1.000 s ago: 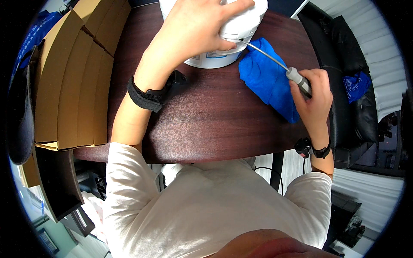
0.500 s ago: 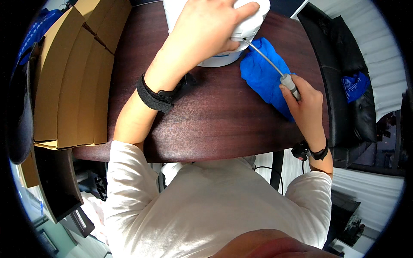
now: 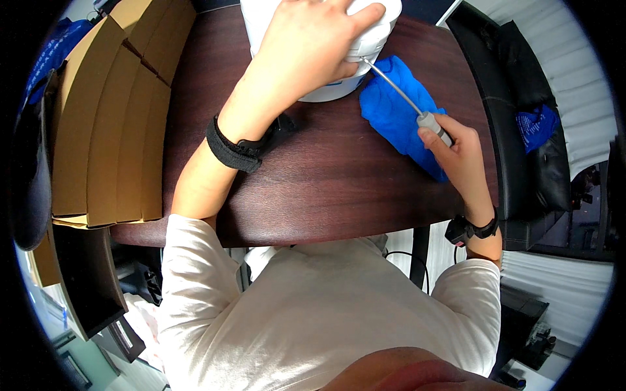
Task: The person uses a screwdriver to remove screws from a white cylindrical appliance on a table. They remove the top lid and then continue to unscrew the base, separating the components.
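Note:
A white plastic bucket (image 3: 329,93) stands on the far part of the table, cut off by the upper edge of the view. My left hand (image 3: 316,42) lies over its lid (image 3: 381,32) and grips at the near rim; some fingertips are out of sight. My right hand (image 3: 460,143) is closed around the grey handle of a screwdriver (image 3: 403,96). The metal shaft points up and left, and its tip meets the lid's rim just beside my left hand. Under the screwdriver lies a crumpled blue cloth (image 3: 391,120).
Brown cardboard boxes (image 3: 107,137) stand in a row along the left of the dark wooden table (image 3: 313,189). Beyond its right edge is a black sofa (image 3: 515,130) with a blue patterned cloth (image 3: 538,127) on it. Black straps with small devices circle both my wrists.
My right hand and the screwdriver have shifted slightly left. The bucket and lid appear a little further left too, while my left hand keeps its hold.

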The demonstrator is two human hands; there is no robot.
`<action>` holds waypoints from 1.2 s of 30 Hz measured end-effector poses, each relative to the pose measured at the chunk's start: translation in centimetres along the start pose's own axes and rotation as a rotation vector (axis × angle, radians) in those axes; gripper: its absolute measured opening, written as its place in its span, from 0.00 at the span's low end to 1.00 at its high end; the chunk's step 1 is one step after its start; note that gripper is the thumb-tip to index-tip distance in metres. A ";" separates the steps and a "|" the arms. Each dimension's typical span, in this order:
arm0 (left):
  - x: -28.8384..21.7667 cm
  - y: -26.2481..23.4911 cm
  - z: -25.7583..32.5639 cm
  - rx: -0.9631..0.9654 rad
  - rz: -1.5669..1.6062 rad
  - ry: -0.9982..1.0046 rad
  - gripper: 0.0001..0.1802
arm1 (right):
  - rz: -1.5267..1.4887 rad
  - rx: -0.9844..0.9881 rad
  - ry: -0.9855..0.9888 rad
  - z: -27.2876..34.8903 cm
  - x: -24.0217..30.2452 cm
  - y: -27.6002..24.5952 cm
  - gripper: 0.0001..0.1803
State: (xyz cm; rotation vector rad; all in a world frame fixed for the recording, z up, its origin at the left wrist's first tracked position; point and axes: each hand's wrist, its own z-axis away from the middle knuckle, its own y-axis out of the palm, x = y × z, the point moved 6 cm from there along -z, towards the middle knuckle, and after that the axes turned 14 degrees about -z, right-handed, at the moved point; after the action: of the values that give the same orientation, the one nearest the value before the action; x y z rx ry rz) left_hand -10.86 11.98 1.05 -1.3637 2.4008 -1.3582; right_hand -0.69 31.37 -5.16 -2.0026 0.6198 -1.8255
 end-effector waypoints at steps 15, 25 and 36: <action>0.1 0.0 -0.2 0.046 -0.005 -0.080 0.44 | 0.641 -0.216 -0.579 0.3 4.1 -1.0 0.14; -0.1 0.0 -0.4 0.031 -0.015 -0.100 0.45 | 0.613 -0.150 -0.505 -0.7 2.3 -0.7 0.14; -0.4 -0.3 -0.3 0.004 -0.013 -0.102 0.43 | 0.453 -0.137 -0.456 -0.9 1.3 -0.3 0.13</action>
State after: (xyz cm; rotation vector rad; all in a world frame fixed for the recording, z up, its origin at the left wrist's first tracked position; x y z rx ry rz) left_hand -10.59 12.36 1.30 -1.4137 2.3265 -1.2635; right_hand -1.43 30.99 -3.83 -2.0510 0.9705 -1.0478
